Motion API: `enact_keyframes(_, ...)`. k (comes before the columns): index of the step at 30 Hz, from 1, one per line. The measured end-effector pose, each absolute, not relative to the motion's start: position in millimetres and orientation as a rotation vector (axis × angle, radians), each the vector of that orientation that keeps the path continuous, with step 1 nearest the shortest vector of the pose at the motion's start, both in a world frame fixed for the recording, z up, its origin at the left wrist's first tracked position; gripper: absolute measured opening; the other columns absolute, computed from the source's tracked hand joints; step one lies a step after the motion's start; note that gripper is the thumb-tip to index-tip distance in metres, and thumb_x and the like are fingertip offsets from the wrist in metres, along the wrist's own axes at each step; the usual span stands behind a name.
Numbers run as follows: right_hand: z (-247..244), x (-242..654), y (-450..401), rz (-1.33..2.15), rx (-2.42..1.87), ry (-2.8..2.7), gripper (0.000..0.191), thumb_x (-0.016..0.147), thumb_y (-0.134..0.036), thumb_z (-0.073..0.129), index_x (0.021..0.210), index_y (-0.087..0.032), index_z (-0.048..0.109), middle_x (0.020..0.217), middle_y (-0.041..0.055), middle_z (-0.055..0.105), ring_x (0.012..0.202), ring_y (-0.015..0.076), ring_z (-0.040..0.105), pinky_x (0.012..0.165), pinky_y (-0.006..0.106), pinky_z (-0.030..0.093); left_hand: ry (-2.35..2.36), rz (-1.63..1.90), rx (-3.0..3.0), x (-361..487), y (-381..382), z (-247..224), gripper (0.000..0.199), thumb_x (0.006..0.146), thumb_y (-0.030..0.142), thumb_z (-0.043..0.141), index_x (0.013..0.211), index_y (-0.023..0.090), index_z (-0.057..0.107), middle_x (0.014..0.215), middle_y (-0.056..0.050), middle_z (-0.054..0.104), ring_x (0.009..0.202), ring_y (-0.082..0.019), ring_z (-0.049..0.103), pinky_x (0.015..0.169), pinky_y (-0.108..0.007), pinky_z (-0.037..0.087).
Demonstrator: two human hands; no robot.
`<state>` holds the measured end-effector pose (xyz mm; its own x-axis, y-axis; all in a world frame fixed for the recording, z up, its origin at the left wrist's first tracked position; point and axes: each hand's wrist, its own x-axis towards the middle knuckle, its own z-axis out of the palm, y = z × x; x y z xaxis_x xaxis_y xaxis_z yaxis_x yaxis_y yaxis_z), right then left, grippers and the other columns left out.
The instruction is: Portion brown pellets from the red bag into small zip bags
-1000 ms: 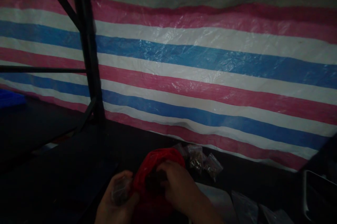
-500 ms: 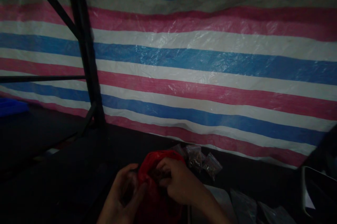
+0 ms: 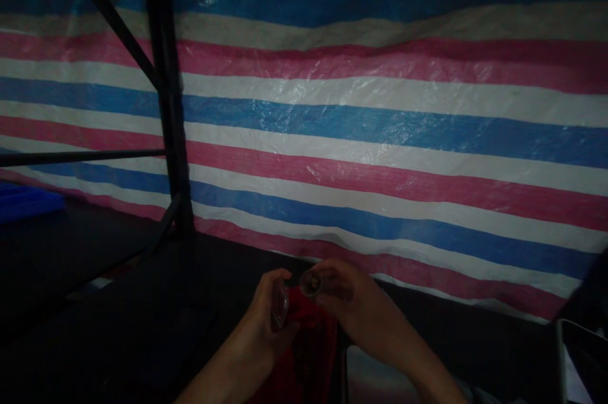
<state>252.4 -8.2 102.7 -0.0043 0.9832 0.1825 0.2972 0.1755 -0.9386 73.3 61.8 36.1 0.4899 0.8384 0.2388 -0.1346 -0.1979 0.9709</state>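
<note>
In the dim head view my left hand [image 3: 261,328] is curled around a small clear plastic bag [image 3: 280,306], whose mouth faces right. Just across from it, my right hand [image 3: 356,303] grips a small clear cup [image 3: 311,282], tilted so that its round mouth faces me. Brown bits show inside the cup, too dark to name. Below both hands a red bag [image 3: 308,353] stands on the black surface. Cup and plastic bag are close together but apart. My right forearm partly covers a flat, light-coloured device or tray [image 3: 373,369].
A striped plastic sheet [image 3: 380,157] hangs behind the black surface [image 3: 223,271]. At left rise a black metal post [image 3: 171,138] and braces, with a blue tray [image 3: 28,201] beyond. A pale-rimmed container [image 3: 563,359] stands at the right edge.
My right hand has come up out of the red bag with the cup. My left hand has moved right and up, off the bag's rim. The small filled bags behind are now hidden. The view has tilted upward.
</note>
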Motion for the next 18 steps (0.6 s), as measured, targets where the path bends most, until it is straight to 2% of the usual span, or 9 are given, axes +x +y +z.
enact_keyframes(2, 105, 251, -12, 0.811, -1.382, -1.540, 0.034, 0.087, -0.008, 0.064, 0.114, -0.026, 0.072, 0.117, 0.0018, 0.078, 0.110, 0.0201, 0.074, 0.099, 0.035, 0.055, 0.583, 0.978, 1.568, 79, 63, 30, 0.040, 0.082, 0.027, 0.071, 0.120, 0.026, 0.059, 0.120, -0.008, 0.072, 0.112, -0.024, 0.071, 0.100, -0.036, 0.056)
enact_keyframes(5, 100, 245, -15, 0.566, -1.542, -1.675, 0.038, 0.086, -0.006, 0.066, 0.117, -0.027, 0.074, 0.121, 0.0024, 0.074, 0.116, 0.0219, 0.069, 0.105, 0.038, 0.051, 0.624, 1.010, 1.617, 85, 61, 24, 0.028, 0.087, 0.031, 0.069, 0.114, 0.025, 0.065, 0.121, -0.011, 0.075, 0.114, -0.028, 0.072, 0.101, -0.041, 0.056)
enact_keyframes(7, 97, 240, -16, 0.443, -1.592, -1.797, 0.041, 0.087, -0.003, 0.063, 0.119, -0.026, 0.075, 0.124, 0.0041, 0.070, 0.118, 0.0223, 0.066, 0.106, 0.039, 0.050, 0.671, 1.007, 1.625, 89, 59, 22, 0.029, 0.086, 0.031, 0.069, 0.114, 0.024, 0.066, 0.121, -0.011, 0.076, 0.114, -0.030, 0.072, 0.100, -0.042, 0.056)
enact_keyframes(13, 92, 227, -15, 0.340, -1.585, -2.044, 0.057, 0.086, 0.007, 0.048, 0.126, -0.026, 0.071, 0.126, 0.0036, 0.064, 0.108, 0.0186, 0.068, 0.095, 0.032, 0.054, 0.711, 0.908, 1.600, 87, 58, 16, 0.034, 0.087, 0.033, 0.068, 0.119, 0.022, 0.063, 0.122, -0.011, 0.077, 0.113, -0.031, 0.073, 0.097, -0.043, 0.057)
enact_keyframes(18, 91, 226, -11, 0.294, -1.519, -2.037, 0.055, 0.090, 0.003, 0.049, 0.132, -0.028, 0.069, 0.132, 0.0027, 0.064, 0.117, 0.0186, 0.066, 0.102, 0.032, 0.052, 0.785, 0.945, 1.628, 80, 58, 14, 0.035, 0.088, 0.037, 0.070, 0.119, 0.022, 0.064, 0.120, -0.009, 0.077, 0.110, -0.029, 0.073, 0.097, -0.040, 0.056)
